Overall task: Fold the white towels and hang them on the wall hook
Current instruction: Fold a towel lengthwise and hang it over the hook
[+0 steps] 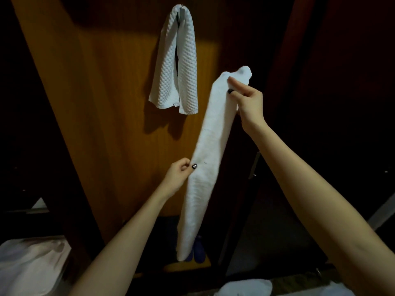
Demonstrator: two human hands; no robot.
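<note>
A long white towel, folded into a narrow strip, hangs slanted in front of a wooden panel. My right hand pinches its top end. My left hand pinches its left edge about halfway down. The lower end dangles free near the floor. Up on the panel, a white waffle-textured towel hangs doubled over the wall hook, only a small metal bit of which shows.
The wooden panel stands upright with dark surroundings on both sides. Pale fabric lies at the bottom left. More white cloth sits at the bottom edge. Blue slippers rest on the floor behind the held towel.
</note>
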